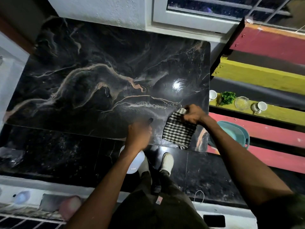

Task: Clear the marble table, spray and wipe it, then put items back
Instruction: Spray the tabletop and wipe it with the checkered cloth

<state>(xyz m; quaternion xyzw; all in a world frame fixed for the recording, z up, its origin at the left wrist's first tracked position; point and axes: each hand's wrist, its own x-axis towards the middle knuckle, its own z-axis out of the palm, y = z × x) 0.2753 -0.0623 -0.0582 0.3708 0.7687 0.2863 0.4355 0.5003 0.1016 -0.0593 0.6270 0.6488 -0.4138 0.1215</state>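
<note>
The black marble table [92, 83] with pale veins fills the middle of the head view and shines wet near its right side. My left hand [139, 135] grips a white spray bottle [134, 160] over the table's near edge, its dark nozzle pointing at the top. My right hand [193, 114] pinches the far corner of a black-and-white checked cloth [179, 133] that lies flat on the table's near right corner.
To the right stands a striped red and yellow bench [270, 113] holding two white cups [212, 95], a green plant [227, 97] and a glass bowl [241, 103]. A teal basin [237, 133] sits beside the table. A window [198, 14] is behind.
</note>
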